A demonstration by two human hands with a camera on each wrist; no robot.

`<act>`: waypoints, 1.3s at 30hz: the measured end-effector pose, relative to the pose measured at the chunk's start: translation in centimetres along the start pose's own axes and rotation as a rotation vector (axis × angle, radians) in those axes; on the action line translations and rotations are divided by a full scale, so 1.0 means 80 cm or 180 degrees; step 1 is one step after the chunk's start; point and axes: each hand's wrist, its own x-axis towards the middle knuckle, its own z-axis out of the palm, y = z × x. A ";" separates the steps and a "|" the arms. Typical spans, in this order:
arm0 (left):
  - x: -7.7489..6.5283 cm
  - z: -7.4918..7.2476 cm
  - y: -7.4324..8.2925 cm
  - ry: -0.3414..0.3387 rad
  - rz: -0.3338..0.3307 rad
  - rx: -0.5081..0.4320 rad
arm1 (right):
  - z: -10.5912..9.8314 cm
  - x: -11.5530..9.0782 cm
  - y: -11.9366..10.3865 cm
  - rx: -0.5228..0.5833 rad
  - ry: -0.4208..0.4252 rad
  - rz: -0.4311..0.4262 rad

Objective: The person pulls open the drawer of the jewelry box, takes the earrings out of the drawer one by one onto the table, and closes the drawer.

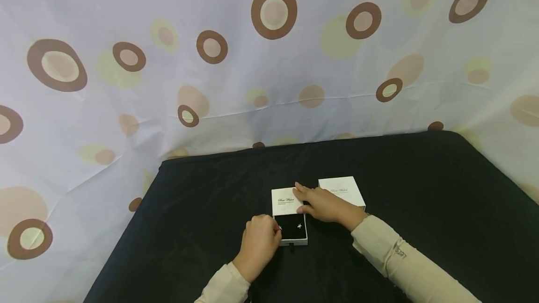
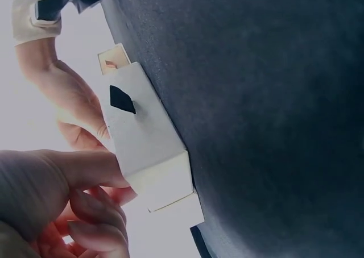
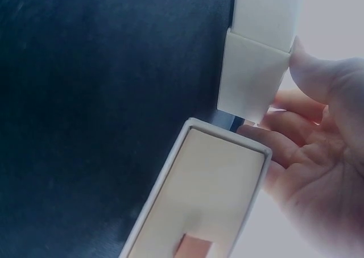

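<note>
A white jewelry box (image 1: 286, 201) with "Best Wishes"-style lettering lies on the black cloth, its drawer (image 1: 293, 241) pulled out toward me. The drawer has a black lining and holds small silver flower-like earrings; one earring (image 1: 299, 226) shows at the right. My left hand (image 1: 258, 240) is at the drawer's left edge, thumb and finger pinching at the other earring, which the fingertips mostly hide. With thumb and fingers around the right side of the box sleeve (image 3: 253, 76), my right hand (image 1: 322, 204) holds it. A black pull tab (image 2: 121, 100) sticks out from the drawer front.
A second white box (image 1: 342, 190) with similar lettering stands just right of the first, partly behind my right hand; its end carries a pinkish tab (image 3: 192, 246). Black cloth (image 1: 202, 209) covers the table. A circle-patterned curtain (image 1: 236, 83) hangs behind it.
</note>
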 end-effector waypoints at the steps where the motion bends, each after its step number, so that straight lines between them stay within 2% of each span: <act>1: 0.000 0.001 0.000 0.0011 -0.0001 0.0018 | 0.000 0.000 0.000 0.0002 0.0001 0.0000; 17: 0.005 0.002 0.004 -0.0073 0.0049 0.0295 | -0.001 0.002 0.000 0.0012 -0.0011 -0.0068; 27: 0.011 0.003 0.002 -0.0156 0.0088 0.0248 | -0.001 0.001 0.001 0.0007 -0.0003 -0.0071; 39: 0.011 0.005 0.002 -0.0120 0.0079 0.0219 | 0.001 0.003 0.003 0.0019 0.0011 -0.0075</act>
